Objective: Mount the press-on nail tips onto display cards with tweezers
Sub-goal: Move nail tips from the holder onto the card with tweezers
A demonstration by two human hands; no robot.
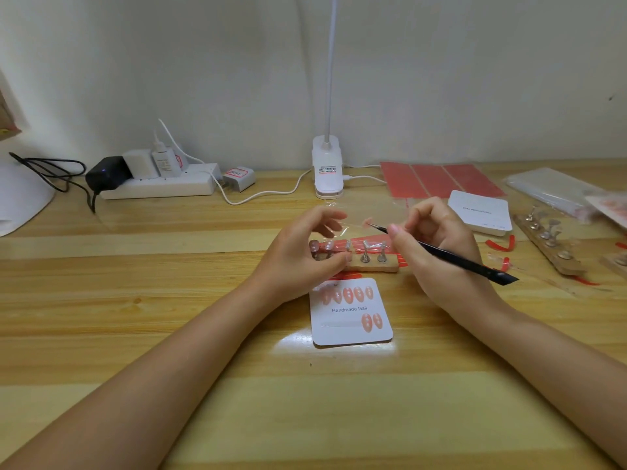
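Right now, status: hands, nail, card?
Right hand grips tweezers, nail tip pinched. Left hand on holder. Card seven filled. Path clear.

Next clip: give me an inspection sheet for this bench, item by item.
Surface: wooden table, lamp glare near the card.
Job's things: card holds seven nails; tweezers grip a pink nail; wooden holder with metal stands behind the card.
Clutter: red tape sheets, card stack, second holder, plastic bags.
Grippers: right hand holds tweezers; left hand rests at the holder.
Cables: power strip with adapters, black and white leads.
Surroundings: clip lamp, plain wall.
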